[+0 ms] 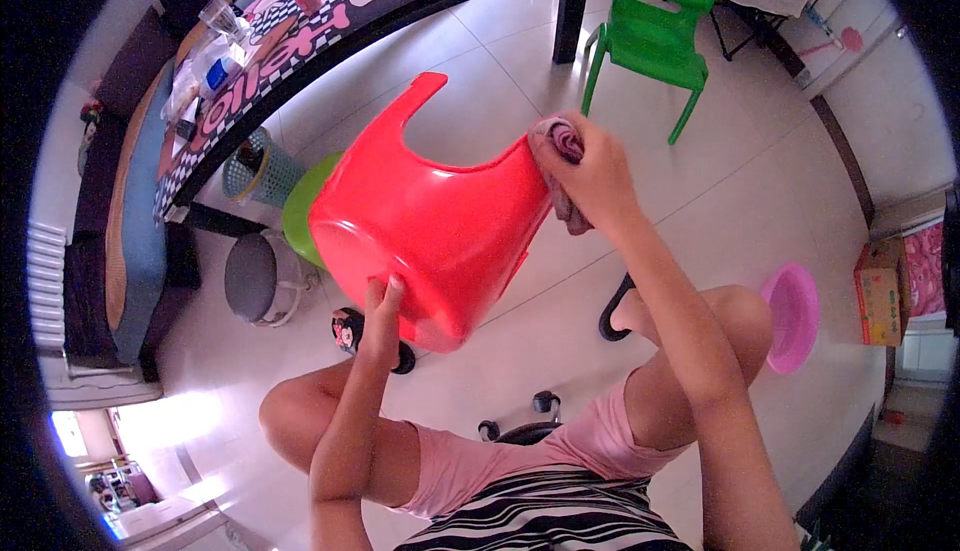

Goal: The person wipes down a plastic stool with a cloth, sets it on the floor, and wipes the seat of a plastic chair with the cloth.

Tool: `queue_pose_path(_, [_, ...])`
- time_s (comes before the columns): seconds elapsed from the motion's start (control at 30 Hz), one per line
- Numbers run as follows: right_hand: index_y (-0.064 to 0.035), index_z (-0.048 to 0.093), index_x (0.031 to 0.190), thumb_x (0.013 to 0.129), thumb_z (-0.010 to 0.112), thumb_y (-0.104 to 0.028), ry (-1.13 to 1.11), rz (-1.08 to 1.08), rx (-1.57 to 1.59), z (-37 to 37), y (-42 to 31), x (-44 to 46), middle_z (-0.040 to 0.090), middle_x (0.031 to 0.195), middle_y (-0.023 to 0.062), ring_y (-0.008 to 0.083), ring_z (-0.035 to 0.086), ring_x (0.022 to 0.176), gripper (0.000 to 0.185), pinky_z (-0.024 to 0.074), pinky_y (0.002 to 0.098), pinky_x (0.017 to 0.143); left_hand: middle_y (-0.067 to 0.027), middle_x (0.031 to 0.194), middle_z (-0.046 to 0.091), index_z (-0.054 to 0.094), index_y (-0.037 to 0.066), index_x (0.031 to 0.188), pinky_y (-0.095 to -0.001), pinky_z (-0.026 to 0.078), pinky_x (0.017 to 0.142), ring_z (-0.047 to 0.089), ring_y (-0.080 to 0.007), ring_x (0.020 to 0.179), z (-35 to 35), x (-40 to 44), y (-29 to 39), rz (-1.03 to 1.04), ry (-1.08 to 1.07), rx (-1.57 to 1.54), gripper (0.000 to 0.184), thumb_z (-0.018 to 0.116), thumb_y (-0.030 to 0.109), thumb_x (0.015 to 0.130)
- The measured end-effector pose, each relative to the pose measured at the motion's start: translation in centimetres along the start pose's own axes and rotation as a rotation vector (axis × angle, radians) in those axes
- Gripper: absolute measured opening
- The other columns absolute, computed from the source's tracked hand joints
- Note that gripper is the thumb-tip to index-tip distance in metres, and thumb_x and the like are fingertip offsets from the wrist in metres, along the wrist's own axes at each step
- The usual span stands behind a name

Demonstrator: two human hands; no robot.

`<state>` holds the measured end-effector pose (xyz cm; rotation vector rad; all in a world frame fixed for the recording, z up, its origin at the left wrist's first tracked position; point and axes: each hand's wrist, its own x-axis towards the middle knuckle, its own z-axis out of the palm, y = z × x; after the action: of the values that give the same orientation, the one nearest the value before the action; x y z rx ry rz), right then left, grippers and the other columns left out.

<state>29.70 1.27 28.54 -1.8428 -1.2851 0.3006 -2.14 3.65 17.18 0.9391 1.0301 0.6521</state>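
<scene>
In the head view, the left hand point(385, 316) grips the red plastic stool point(425, 221) by its underside, holding it above the tiled floor point(700, 201); the right hand point(590, 171) clutches a crumpled cloth point(562, 166) against the stool's leg end.

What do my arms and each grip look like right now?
Your left grip and right grip are ordinary five-fingered hands, with no gloves. The left arm and right arm show no sleeves, watch or bracelet. I can't rule out rings, since some fingers are hidden.
</scene>
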Motion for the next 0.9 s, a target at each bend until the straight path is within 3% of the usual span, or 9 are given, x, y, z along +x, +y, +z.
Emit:
queue_pose_path(0.17, [-0.0063,0.062,0.103,0.079,0.071,-0.035,-0.057,-0.099,0.037,2.1,-1.7,-2.5,0.068,0.084,0.0177,0.0342,0.068,0.078,0.038,0.0544,0.0427,0.071,-0.0137,0.131,0.048,0.035,0.015,0.135,-0.0498,0.047,0.095,0.052,-0.032,0.118,0.6,0.2,0.1,-0.082,0.018,0.114,0.053,0.053,0.044,0.094])
queue_pose_path(0.23, [-0.0038,0.061,0.101,0.079,0.071,-0.027,-0.106,-0.15,0.157,3.1,-2.8,-3.8,0.066,0.08,0.0184,0.0325,0.067,0.075,0.033,0.0527,0.0385,0.067,-0.0133,0.129,0.048,0.037,0.014,0.132,-0.0484,0.048,0.094,0.053,-0.0309,0.115,0.7,0.5,0.2,-0.101,0.024,0.169,0.049,0.051,0.044,0.095])
queue_pose_path(0.3, [-0.0027,0.059,0.099,0.078,0.071,-0.021,-0.152,-0.192,0.24,3.7,-3.6,-5.1,0.064,0.077,0.0181,0.0315,0.067,0.073,0.029,0.0515,0.036,0.065,-0.0115,0.11,0.053,0.047,0.001,0.116,-0.0379,0.045,0.086,0.053,-0.0219,0.1,1.5,0.0,0.6,-0.015,0.085,0.201,0.057,0.057,0.051,0.09])
queue_pose_path(0.37, [-0.0033,0.059,0.097,0.078,0.07,-0.017,-0.199,-0.227,0.287,3.8,-4.4,-5.9,0.063,0.076,0.0169,0.0312,0.066,0.072,0.027,0.0508,0.0352,0.063,-0.0102,0.098,0.056,0.052,-0.005,0.106,-0.0327,0.043,0.081,0.052,-0.0171,0.091,1.4,-0.2,0.3,0.032,0.113,0.219,0.062,0.06,0.054,0.088])
queue_pose_path(0.57, [-0.0039,0.058,0.093,0.077,0.069,-0.015,-0.167,-0.23,0.306,3.7,-4.4,-5.9,0.062,0.076,0.0157,0.0319,0.065,0.071,0.022,0.0496,0.0348,0.061,-0.0088,0.089,0.057,0.054,-0.004,0.096,-0.0337,0.044,0.072,0.053,-0.0176,0.083,1.2,0.6,-1.0,0.097,0.123,0.263,0.057,0.058,0.052,0.09])
queue_pose_path(0.7, [-0.0047,0.058,0.094,0.078,0.069,-0.016,-0.176,-0.229,0.275,3.6,-4.5,-5.8,0.063,0.076,0.0156,0.0322,0.065,0.072,0.022,0.0498,0.0358,0.062,-0.011,0.084,0.058,0.055,-0.005,0.091,-0.0351,0.045,0.068,0.054,-0.0193,0.078,0.6,1.5,-1.9,0.207,0.121,0.411,0.056,0.058,0.05,0.09])
queue_pose_path(0.8, [-0.005,0.059,0.094,0.078,0.069,-0.017,-0.188,-0.223,0.247,3.6,-4.4,-5.9,0.063,0.076,0.0158,0.0326,0.065,0.072,0.022,0.05,0.0364,0.062,-0.0128,0.081,0.059,0.055,-0.006,0.088,-0.0359,0.045,0.067,0.055,-0.0203,0.076,1.7,0.1,-0.4,0.428,0.13,0.694,0.054,0.061,0.047,0.089])
queue_pose_path(0.9, [-0.0053,0.059,0.094,0.078,0.069,-0.018,-0.193,-0.213,0.243,3.5,-4.4,-5.8,0.063,0.076,0.0161,0.0333,0.065,0.071,0.023,0.0501,0.0367,0.062,-0.0132,0.077,0.06,0.056,-0.007,0.086,-0.0368,0.046,0.064,0.057,-0.0205,0.074,1.3,0.4,-0.7,0.43,0.147,0.764,0.051,0.066,0.043,0.086])
